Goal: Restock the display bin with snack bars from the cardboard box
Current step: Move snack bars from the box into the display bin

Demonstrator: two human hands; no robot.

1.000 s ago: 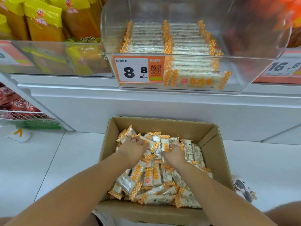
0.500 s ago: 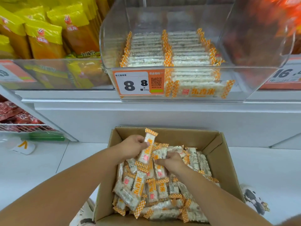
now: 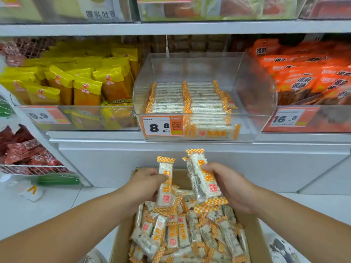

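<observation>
Cardboard box: nearest you, on the floor, heaped with loose snack bars lying every way.
Left hand: your grip is closed round one upright bar above the box.
Right hand: grip holds a small bunch of bars, tilted; looks like two or three, count unclear.
Step in hand: lift to the bin. Square the bunch first so all ends face one way.
Display bin: clear, on the shelf above; two neat rows at left, bare room at right. Lay yours flat, matching the rows.
</observation>
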